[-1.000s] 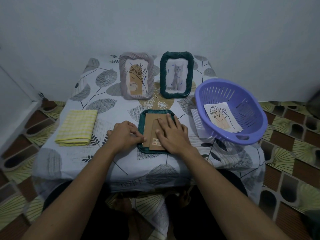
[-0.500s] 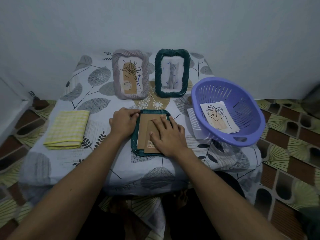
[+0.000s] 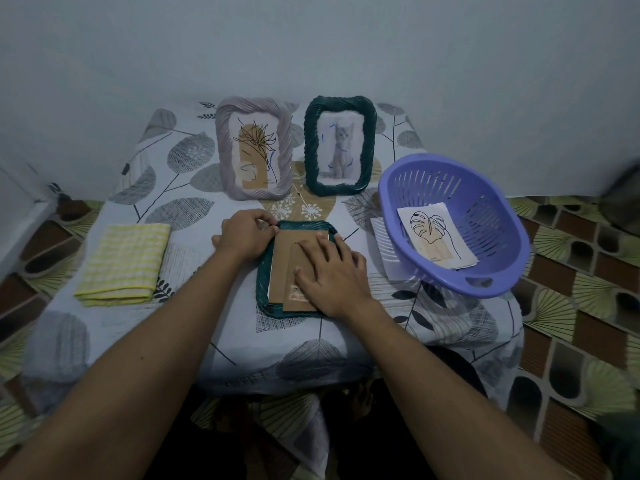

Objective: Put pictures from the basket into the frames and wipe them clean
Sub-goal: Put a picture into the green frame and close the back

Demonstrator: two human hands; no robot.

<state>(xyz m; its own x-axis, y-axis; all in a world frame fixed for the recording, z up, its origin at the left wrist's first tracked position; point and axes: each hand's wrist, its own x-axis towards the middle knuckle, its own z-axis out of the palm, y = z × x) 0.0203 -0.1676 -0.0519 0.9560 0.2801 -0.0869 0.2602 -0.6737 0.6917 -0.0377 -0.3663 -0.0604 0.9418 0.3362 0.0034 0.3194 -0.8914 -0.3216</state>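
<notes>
- Table [image 3: 138, 341], leaf-print cover: carries everything listed.
- Basket [image 3: 498, 271], purple, right side: one leaf-drawing picture [image 3: 436, 237] lies inside.
- Lilac frame [image 3: 225, 150] and dark green frame [image 3: 311, 150]: upright at the rear, side by side, both filled.
- Face-down green frame [image 3: 263, 289], centre front: brown backing board [image 3: 287, 265] lies on it.
- Yellow cloth [image 3: 121, 265]: folded, left, apart from the frames.
- Right hand [image 3: 332, 271]: flat, fingers spread, still pressing the board.
- Left hand [image 3: 246, 233]: has moved from the frame's left edge to its top-left corner, fingers curled, gripping there.
</notes>
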